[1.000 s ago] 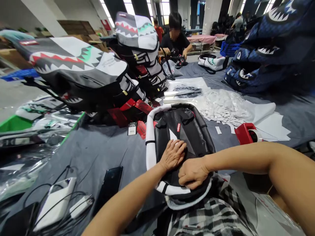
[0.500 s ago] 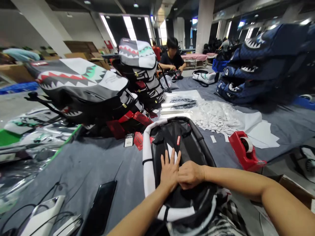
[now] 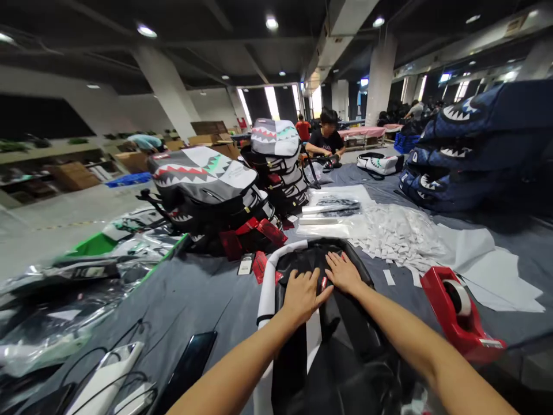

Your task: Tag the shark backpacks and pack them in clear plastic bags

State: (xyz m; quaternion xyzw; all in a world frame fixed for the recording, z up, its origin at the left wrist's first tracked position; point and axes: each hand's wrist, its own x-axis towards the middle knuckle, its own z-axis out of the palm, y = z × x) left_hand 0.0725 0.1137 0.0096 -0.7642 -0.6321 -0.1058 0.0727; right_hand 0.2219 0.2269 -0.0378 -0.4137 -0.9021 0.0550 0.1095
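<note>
A black and white backpack (image 3: 337, 351) lies in front of me on the grey-covered table, its black panel with a small red label facing up. My left hand (image 3: 303, 295) rests on the upper left of that panel, thumb stretched out toward the label and fingers slightly bent. On the upper right, near the top edge, my right hand (image 3: 344, 272) lies flat with its fingers extended. Both hands press on the surface without gripping anything. My forearms cover part of the bag's sides.
A red tape dispenser (image 3: 458, 314) stands to the right, beside white scraps (image 3: 401, 233) and paper sheets (image 3: 496, 271). Shark-face backpacks (image 3: 203, 178) are piled at the left, navy ones (image 3: 470, 144) at the right. A phone (image 3: 192, 363) lies lower left. A co-worker (image 3: 326, 138) sits across the table.
Both hands have moved up the bag toward its top, away from me. My right hand has gone from a fist to flat, spread fingers. The view has tilted upward.
</note>
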